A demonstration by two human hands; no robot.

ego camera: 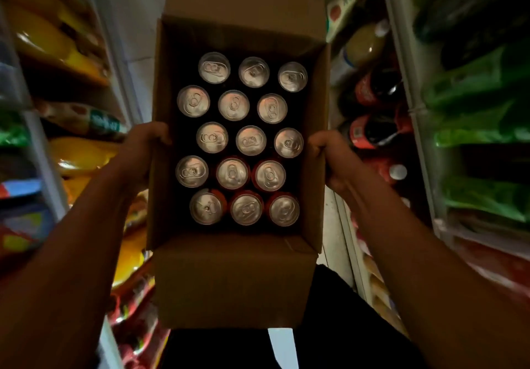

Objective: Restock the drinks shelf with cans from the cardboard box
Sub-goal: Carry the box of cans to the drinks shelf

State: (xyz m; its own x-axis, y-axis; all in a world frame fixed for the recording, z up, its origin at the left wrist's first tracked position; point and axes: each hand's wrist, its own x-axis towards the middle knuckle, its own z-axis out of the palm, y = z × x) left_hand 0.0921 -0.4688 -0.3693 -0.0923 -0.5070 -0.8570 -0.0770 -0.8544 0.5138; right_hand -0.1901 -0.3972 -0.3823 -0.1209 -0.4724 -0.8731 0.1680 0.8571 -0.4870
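Head view: both hands, left [144,150] and right [329,162], grip the box [238,279] of cans [251,140]; bottles [372,130] just right, snack bags [83,153] left.

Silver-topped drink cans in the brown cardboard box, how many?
15 silver-topped drink cans, upright in five rows of three, filling the open brown cardboard box. Any beneath would be hidden.

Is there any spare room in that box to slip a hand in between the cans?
Hardly. The cans stand packed in five staggered rows of three, nearly touching. Inside the cardboard box, dark free strips run between the far row and far wall, and along the side walls where rows step inward. The left hand and right hand grip the side walls.
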